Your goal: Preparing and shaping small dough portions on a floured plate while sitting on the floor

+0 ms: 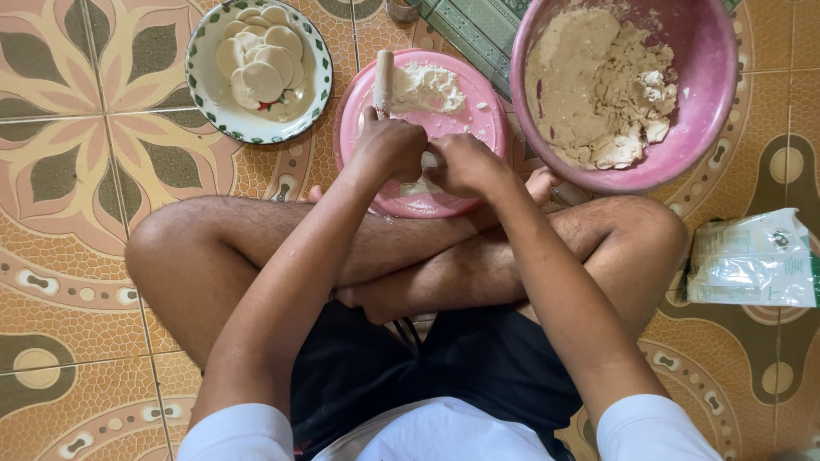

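Note:
I sit cross-legged on a patterned tile floor. My left hand (389, 147) and my right hand (465, 164) meet over a round pink board (478, 119), fingers curled around a small piece of pale dough (427, 160) that is mostly hidden between them. A heap of white flour (425, 87) lies at the far side of the board. A wooden rolling pin (383, 78) rests on the board's left part, just beyond my left hand.
A large pink bowl (709, 77) of beige dough (598, 85) stands at the upper right. A white plate with a green rim (209, 102) holding several flat dough discs (260, 55) sits at the upper left. A white plastic bag (752, 260) lies by my right knee.

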